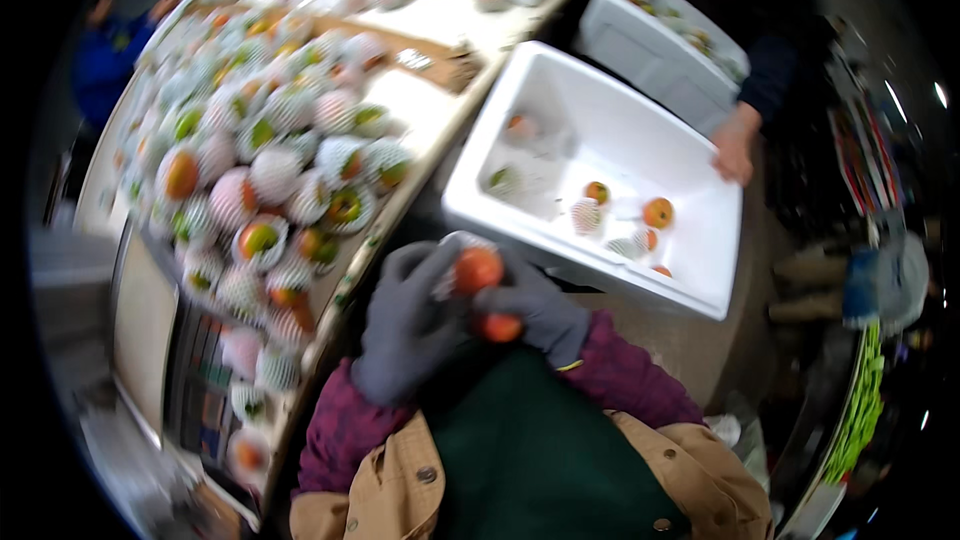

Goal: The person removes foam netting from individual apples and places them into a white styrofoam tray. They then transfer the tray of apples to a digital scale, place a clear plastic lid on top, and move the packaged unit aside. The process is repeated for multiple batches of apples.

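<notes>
Both my hands wear grey gloves and meet in front of my chest. My left hand [409,315] holds an orange-red fruit [478,270] partly wrapped in a white foam net. Just below it, a second orange-red fruit [499,327] sits in my right hand [544,315], whose fingers reach the upper fruit. Some blur and the gloves hide parts of both fruits. Directly beyond my hands stands a white foam box [592,244] with several fruits at its bottom. Some of these are bare, such as one orange fruit [658,213]; others wear foam nets.
Left of me, a table [420,109] carries many netted fruits [274,172] up to its edge. A cardboard strip [431,67] lies across it. Opposite, a person's hand [735,146] grips the box rim near a second foam box [660,60] of fruit. Green vegetables [855,405] lie far right.
</notes>
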The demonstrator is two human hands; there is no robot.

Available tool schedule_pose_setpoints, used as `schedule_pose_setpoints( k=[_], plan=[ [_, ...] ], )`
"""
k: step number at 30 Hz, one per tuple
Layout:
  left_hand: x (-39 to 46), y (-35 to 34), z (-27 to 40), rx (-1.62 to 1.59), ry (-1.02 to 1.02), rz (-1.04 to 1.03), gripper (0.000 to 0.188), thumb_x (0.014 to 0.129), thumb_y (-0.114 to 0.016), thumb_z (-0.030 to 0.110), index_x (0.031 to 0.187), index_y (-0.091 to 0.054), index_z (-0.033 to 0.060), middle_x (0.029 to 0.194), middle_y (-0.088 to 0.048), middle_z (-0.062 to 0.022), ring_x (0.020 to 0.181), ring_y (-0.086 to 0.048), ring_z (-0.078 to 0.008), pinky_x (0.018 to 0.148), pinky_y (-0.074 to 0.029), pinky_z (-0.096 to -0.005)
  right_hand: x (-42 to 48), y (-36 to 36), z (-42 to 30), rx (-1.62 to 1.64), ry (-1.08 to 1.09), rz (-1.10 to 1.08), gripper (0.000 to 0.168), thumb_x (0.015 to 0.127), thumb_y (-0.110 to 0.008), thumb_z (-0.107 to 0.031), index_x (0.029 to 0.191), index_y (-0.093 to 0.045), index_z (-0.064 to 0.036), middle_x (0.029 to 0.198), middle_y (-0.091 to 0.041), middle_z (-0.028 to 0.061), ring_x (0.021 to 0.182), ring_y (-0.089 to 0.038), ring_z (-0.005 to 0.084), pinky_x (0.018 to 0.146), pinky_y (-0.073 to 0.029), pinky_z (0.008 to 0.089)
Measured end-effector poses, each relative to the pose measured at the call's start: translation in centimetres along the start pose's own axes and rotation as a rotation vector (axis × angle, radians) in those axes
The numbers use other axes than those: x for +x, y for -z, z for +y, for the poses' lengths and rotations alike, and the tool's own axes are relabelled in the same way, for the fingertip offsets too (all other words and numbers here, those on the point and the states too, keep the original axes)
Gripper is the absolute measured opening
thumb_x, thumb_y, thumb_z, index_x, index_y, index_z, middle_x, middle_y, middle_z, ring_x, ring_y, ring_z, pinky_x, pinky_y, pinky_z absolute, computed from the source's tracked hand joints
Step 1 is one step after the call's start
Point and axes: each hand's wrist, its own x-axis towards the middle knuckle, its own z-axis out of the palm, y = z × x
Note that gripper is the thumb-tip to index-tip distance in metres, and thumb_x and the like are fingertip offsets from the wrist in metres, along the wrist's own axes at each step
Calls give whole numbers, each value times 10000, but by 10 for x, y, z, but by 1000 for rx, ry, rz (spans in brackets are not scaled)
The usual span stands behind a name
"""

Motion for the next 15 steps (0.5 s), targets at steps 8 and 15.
schedule_pose_setpoints(
  k=[8, 15],
  plan=[
    [34, -25, 19, 467, -534, -89, 567, 660, -698, 203, 1198, -561, 87, 1059, -591, -62, 879, -556, -250, 737, -466, -373, 12, 25, 18, -233, 315, 278, 547, 816, -669, -154, 1288, -410, -53, 1156, -549, 108, 1029, -548, 192, 868, -463, 307],
    [6, -10, -4, 321, -355, -111, 360, 719, -664, 50, 1068, -602, 114, 907, -636, -37, 721, -591, -236, 608, -478, -355, -18, 80, -46, -291, 419, 456, 534, 822, -627, -67, 1294, -383, -20, 1153, -578, 147, 1036, -591, 246, 859, -526, 353]
  ],
)
